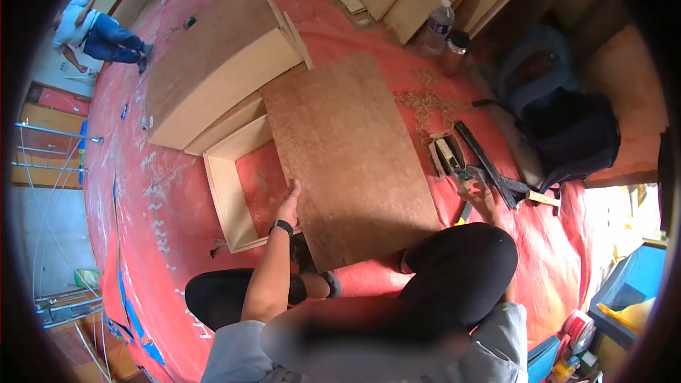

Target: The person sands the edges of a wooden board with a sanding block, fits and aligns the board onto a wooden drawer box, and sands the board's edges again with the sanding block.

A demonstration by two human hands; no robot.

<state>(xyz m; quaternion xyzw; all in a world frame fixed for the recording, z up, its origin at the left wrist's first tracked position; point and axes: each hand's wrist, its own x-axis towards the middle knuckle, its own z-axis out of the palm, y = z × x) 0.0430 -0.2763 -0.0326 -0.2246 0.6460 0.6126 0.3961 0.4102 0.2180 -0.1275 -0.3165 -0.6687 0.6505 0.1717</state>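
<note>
- Gripping the brown board (355,163), the left hand (288,206) extends forward.
- Right hand (482,196) reaches to a tool (445,150) near the right edge of the red sheet (181,206), grip unclear.

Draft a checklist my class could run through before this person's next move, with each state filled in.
1. Left hand on the brown panel's edge: ok.
2. Right hand's grip on anything: cannot tell.
3. Whole open frame in view: not ok, the panel hides part.
4. Red floor covering free of wood shavings: not ok, some lie beyond the panel.
5. Wooden-handled tool apart from the panel: ok.
</note>
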